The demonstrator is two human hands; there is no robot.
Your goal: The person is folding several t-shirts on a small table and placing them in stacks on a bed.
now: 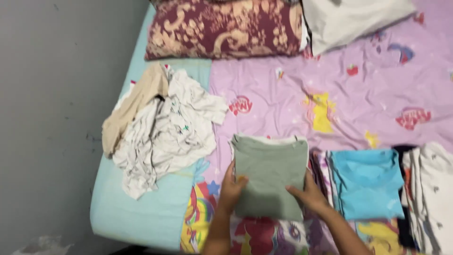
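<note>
Both hands (271, 191) on folded green shirt (270, 174)

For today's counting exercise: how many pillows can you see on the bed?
2. A maroon floral pillow lies at the head of the bed, and a white pillow sits beside it on its right, partly cut off by the frame edge. Others may lie out of view.

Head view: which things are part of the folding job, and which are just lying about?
In the job:
- left hand and right hand, both on the folded green shirt
- folded blue shirt
- unfolded heap of pale clothes

Lying about:
- maroon patterned pillow
- white pillow
- pink bedsheet
</note>
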